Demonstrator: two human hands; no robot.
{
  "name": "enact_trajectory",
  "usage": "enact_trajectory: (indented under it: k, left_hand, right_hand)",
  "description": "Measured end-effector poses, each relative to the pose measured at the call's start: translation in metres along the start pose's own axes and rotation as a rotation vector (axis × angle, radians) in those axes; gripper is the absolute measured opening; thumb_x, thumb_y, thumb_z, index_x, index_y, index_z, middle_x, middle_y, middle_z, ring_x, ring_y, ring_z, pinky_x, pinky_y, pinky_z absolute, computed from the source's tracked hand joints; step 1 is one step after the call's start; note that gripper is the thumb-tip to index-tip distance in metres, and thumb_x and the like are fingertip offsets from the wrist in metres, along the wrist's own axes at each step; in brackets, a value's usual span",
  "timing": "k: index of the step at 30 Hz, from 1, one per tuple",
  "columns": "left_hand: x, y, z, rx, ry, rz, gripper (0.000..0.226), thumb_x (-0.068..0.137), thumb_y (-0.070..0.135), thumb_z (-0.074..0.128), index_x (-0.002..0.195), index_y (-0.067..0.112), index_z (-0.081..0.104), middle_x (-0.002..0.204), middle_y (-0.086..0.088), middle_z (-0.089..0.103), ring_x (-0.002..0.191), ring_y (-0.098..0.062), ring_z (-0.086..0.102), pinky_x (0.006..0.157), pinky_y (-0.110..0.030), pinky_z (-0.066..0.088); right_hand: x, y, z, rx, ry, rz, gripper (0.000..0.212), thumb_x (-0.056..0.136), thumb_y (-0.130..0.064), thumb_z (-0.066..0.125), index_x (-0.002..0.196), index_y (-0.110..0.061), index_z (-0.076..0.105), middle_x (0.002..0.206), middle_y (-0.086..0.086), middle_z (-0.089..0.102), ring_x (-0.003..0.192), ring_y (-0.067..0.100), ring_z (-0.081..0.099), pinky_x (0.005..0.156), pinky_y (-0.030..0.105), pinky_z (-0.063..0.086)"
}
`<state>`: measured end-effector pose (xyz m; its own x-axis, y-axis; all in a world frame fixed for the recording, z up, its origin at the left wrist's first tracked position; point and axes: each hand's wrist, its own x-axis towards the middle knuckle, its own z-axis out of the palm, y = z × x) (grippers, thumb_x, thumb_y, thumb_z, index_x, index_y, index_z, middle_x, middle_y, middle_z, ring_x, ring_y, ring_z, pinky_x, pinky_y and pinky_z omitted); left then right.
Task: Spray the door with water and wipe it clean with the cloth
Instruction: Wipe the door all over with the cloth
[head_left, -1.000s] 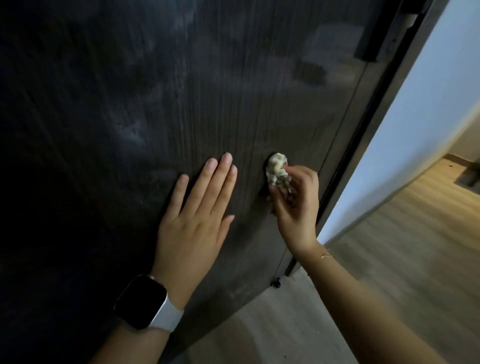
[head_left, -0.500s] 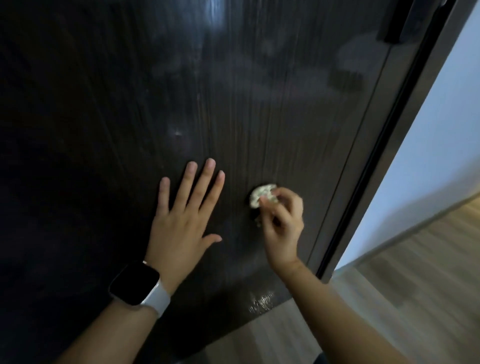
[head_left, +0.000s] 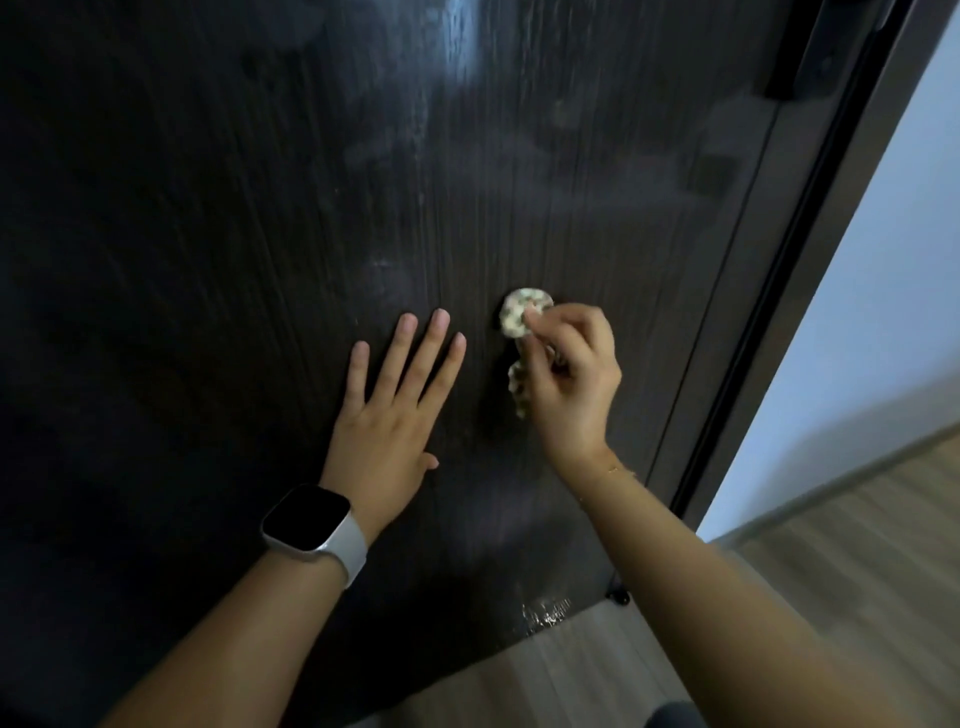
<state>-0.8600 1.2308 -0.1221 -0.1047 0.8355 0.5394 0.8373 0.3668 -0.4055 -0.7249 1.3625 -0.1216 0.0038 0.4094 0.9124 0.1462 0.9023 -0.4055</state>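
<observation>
Two hands are on the door (head_left: 260, 260), a dark wood-grain panel filling most of the view. The left hand (head_left: 387, 415) lies flat against it, fingers straight and slightly spread, pointing toward 1 o'clock; a watch (head_left: 311, 522) sits on that wrist. The right hand (head_left: 569, 384) is just beside it at 3 o'clock, the two apart, its fingers curled and pinching a small bunched cloth (head_left: 519, 318) against the panel.

Step in hand, by judgement: wiping. The panel shows pale smears and streaks toward 12 o'clock and a glint of what looks like wet droplets (head_left: 545, 613) at the bottom edge toward 6 o'clock, so spraying appears done, at least in this area. No spray bottle is in view.

Cloth: a pale, speckled wad at the lower middle of the door. One lobe protrudes above the fingertips and a tail shows below the thumb side. Its long axis runs roughly 12 to 6 o'clock, along the grain. How much is hidden in the palm cannot be told.

Door: upright, its long axis vertical, with its free edge and the frame (head_left: 810, 260) at 3 o'clock. Beyond lie a pale wall (head_left: 883, 312) and wood floor (head_left: 857, 571).

Next move, by judgement: keep the wad pressed and carry it across the streaked zones toward 12 o'clock and the droplets at 6 o'clock. A wad this small covers little, so opening it out would help.
</observation>
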Motion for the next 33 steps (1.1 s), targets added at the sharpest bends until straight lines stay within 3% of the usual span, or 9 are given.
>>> enact_trajectory:
  k: [3, 8, 10, 13, 15, 18, 26, 30, 33]
  left_hand:
    - [0.001, 0.0, 0.001, 0.027, 0.001, -0.005, 0.146, 0.052, 0.047, 0.092, 0.156, 0.016, -0.006, 0.162, -0.01, -0.023, 0.149, -0.032, -0.021, 0.115, -0.052, -0.023]
    - [0.002, 0.001, -0.004, 0.067, -0.009, 0.0, 0.145, 0.055, 0.05, 0.089, 0.156, 0.016, -0.009, 0.162, -0.011, -0.022, 0.149, -0.034, -0.02, 0.115, -0.053, -0.021]
    - [0.002, 0.002, -0.007, 0.058, -0.004, -0.008, 0.141, 0.057, 0.048, 0.089, 0.156, 0.017, -0.007, 0.163, -0.011, -0.019, 0.15, -0.034, -0.017, 0.115, -0.054, -0.018]
    - [0.003, 0.014, -0.014, 0.03, 0.016, -0.053, 0.132, 0.061, 0.046, 0.088, 0.157, 0.02, 0.001, 0.164, -0.013, -0.013, 0.151, -0.033, -0.013, 0.117, -0.058, -0.011]
    - [0.008, 0.033, -0.018, 0.008, 0.058, -0.021, 0.126, 0.063, 0.045, 0.087, 0.156, 0.022, 0.006, 0.165, -0.013, -0.01, 0.151, -0.031, -0.011, 0.117, -0.059, -0.009]
    - [0.032, 0.064, -0.031, -0.001, 0.132, 0.08, 0.119, 0.068, 0.044, 0.084, 0.157, 0.023, 0.008, 0.165, -0.012, -0.008, 0.152, -0.03, -0.006, 0.117, -0.058, -0.007]
    - [0.136, 0.098, -0.063, 0.036, 0.211, 0.096, 0.117, 0.072, 0.059, 0.075, 0.159, 0.02, 0.008, 0.165, -0.011, -0.005, 0.152, -0.028, -0.004, 0.118, -0.053, -0.012]
    - [0.148, 0.104, -0.048, 0.139, 0.171, 0.04, 0.128, 0.069, 0.076, 0.064, 0.157, 0.018, -0.009, 0.162, -0.013, -0.021, 0.15, -0.031, -0.016, 0.114, -0.057, -0.019]
    - [0.149, 0.105, -0.044, 0.143, 0.19, 0.049, 0.129, 0.068, 0.076, 0.064, 0.157, 0.019, -0.011, 0.161, -0.013, -0.024, 0.15, -0.032, -0.018, 0.115, -0.059, -0.015]
  right_hand:
    - [-0.054, 0.007, 0.01, -0.021, -0.113, -0.098, 0.021, 0.087, 0.0, 0.061, 0.106, -0.006, 0.07, 0.103, 0.006, 0.053, 0.094, 0.023, 0.054, 0.079, 0.03, 0.046]
    - [-0.146, 0.033, 0.002, -0.08, -0.669, -0.092, 0.033, 0.074, 0.002, 0.069, 0.102, -0.015, 0.072, 0.098, 0.003, 0.055, 0.089, 0.022, 0.053, 0.066, 0.032, 0.049]
    - [-0.144, 0.045, -0.014, -0.073, -0.741, 0.059, 0.031, 0.075, 0.005, 0.069, 0.097, -0.016, 0.074, 0.096, 0.004, 0.056, 0.087, 0.022, 0.053, 0.069, 0.031, 0.049]
    - [-0.114, 0.069, -0.057, -0.067, -0.656, 0.176, 0.023, 0.083, 0.001, 0.067, 0.097, -0.015, 0.075, 0.098, -0.003, 0.056, 0.086, 0.012, 0.054, 0.075, 0.025, 0.048]
    - [-0.083, 0.08, -0.091, -0.056, -0.578, 0.117, 0.022, 0.088, -0.005, 0.066, 0.101, -0.021, 0.073, 0.098, -0.018, 0.047, 0.077, 0.009, 0.055, 0.066, 0.021, 0.048]
    - [-0.02, 0.096, -0.12, -0.1, -0.478, 0.06, 0.025, 0.092, -0.003, 0.061, 0.105, -0.021, 0.071, 0.096, -0.013, 0.046, 0.069, 0.014, 0.058, 0.057, 0.031, 0.051]
    - [0.124, 0.114, -0.114, -0.143, -0.1, -0.126, 0.035, 0.088, 0.004, 0.062, 0.121, -0.008, 0.066, 0.103, 0.005, 0.054, 0.098, 0.016, 0.055, 0.088, 0.023, 0.046]
    - [0.1, 0.142, -0.091, -0.146, 0.0, -0.155, 0.041, 0.083, 0.01, 0.056, 0.117, -0.009, 0.068, 0.104, 0.016, 0.055, 0.098, 0.025, 0.051, 0.086, 0.027, 0.042]
    - [0.025, 0.173, -0.091, -0.19, -0.125, -0.201, 0.034, 0.087, 0.001, 0.057, 0.115, -0.017, 0.065, 0.101, 0.015, 0.057, 0.097, 0.02, 0.051, 0.085, 0.026, 0.041]
